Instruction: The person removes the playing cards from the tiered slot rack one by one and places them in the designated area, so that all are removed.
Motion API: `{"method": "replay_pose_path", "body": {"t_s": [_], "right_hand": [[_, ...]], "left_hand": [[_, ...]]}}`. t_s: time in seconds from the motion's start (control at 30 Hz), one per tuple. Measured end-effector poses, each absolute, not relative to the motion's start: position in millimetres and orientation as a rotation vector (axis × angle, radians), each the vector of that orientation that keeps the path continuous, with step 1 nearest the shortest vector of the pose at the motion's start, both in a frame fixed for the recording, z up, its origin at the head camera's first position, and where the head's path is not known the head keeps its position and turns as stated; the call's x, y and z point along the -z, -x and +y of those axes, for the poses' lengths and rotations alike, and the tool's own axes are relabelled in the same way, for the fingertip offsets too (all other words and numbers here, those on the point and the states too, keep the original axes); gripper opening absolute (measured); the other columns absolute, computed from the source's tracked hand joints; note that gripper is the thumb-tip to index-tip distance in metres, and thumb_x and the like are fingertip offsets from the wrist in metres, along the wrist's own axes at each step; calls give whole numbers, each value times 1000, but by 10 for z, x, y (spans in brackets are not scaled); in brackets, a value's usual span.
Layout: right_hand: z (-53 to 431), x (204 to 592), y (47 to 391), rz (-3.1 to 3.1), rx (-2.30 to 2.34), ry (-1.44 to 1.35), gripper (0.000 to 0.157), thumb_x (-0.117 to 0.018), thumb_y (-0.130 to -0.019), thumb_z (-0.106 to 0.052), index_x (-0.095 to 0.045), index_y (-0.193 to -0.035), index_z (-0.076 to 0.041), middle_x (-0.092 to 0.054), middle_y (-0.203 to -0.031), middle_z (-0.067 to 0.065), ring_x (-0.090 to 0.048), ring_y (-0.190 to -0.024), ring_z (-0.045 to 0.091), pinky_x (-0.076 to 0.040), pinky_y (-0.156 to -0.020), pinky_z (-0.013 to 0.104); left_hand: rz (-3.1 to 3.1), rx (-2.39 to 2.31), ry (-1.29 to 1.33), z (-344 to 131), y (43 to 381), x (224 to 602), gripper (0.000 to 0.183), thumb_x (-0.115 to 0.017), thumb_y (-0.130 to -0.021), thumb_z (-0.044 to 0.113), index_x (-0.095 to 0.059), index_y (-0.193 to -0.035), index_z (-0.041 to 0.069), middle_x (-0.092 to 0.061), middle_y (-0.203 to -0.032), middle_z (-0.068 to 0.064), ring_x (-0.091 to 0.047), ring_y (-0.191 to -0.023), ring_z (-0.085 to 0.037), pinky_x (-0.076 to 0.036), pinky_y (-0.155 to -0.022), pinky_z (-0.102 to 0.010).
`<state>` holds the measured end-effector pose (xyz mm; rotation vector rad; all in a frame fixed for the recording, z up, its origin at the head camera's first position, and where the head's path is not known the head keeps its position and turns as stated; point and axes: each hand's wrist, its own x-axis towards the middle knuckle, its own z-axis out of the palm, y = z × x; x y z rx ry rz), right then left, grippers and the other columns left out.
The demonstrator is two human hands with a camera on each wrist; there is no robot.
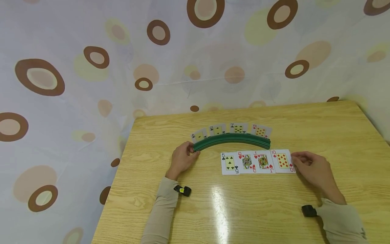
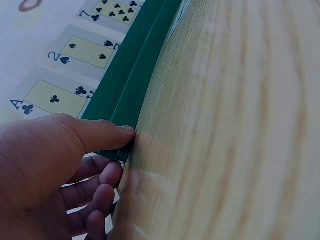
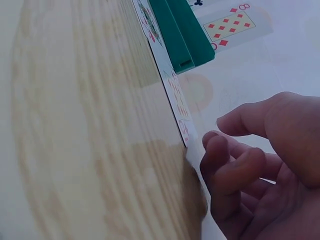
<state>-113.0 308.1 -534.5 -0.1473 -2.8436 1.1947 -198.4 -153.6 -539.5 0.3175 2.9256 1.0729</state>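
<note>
A curved green card holder (image 1: 232, 137) stands on the table with upright playing cards in its slot: ace of clubs (image 2: 54, 99), two of spades (image 2: 86, 53), seven of clubs (image 1: 239, 129) and eight of diamonds (image 1: 260, 131). My left hand (image 1: 182, 157) grips the holder's left end, thumb on its near side. In front lies an overlapping row: five of clubs (image 1: 230, 163), queen of hearts (image 1: 247, 162), jack of hearts (image 1: 263, 162) and ten of diamonds (image 1: 283, 161). Beside the ten's right edge, my right hand (image 1: 313, 169) has loosely bent fingers with nothing between them in the right wrist view.
The wood-grain table (image 1: 259, 210) reaches back to a patterned cloth (image 1: 182, 67) with circles. Black wrist cameras sit on the left sleeve (image 1: 166, 203) and right sleeve (image 1: 341, 218).
</note>
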Motion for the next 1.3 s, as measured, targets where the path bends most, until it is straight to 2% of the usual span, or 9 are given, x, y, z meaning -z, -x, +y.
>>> {"method": "replay_pose_path", "body": {"t_s": [0.2, 0.47, 0.83, 1.07, 1.3], "right_hand": [[2986, 5350, 1174, -2738, -1243, 132, 33, -66, -109, -22, -75, -129, 3, -76, -108, 20, -56, -74, -11, -46, -65, 11], [2797, 5278, 1182, -2710, -1318, 136, 34, -65, -111, -24, -74, -131, 0, -74, -110, 20, -58, -75, -9, -48, -63, 15], [2192, 5267, 1308, -2626, -1370, -128, 20, -70, -105, -11, -78, -120, 0, -76, -97, 16, -60, -72, -4, -47, -61, 18], [1952, 5208, 1463, -2598, -1416, -199, 18, -71, -104, -8, -78, -118, 0, -76, -95, 17, -59, -71, -4, -46, -57, 21], [1710, 5167, 1604, -2557, -1437, -316, 17, -71, -104, -6, -78, -117, 2, -77, -94, 16, -62, -73, -3, -49, -61, 19]], "left_hand": [[2932, -1079, -331, -1542, 1981, 5403, 30, -79, -101, 25, -71, -120, 3, -70, -95, -5, -55, -79, -13, -42, -72, -27], [2929, -1071, -325, -1526, 1995, 5406, 29, -79, -102, 25, -71, -120, 3, -69, -95, -5, -54, -79, -13, -42, -74, -27], [2922, -1074, -317, -1529, 1983, 5393, 31, -79, -102, 25, -71, -122, 2, -69, -96, -6, -55, -79, -14, -42, -74, -27], [2932, -1062, -318, -1516, 1978, 5399, 30, -79, -101, 25, -71, -121, 3, -69, -96, -5, -55, -79, -14, -42, -74, -27], [2940, -1067, -314, -1526, 1993, 5385, 29, -79, -101, 24, -71, -120, 3, -69, -95, -5, -54, -79, -14, -41, -74, -27]]}}
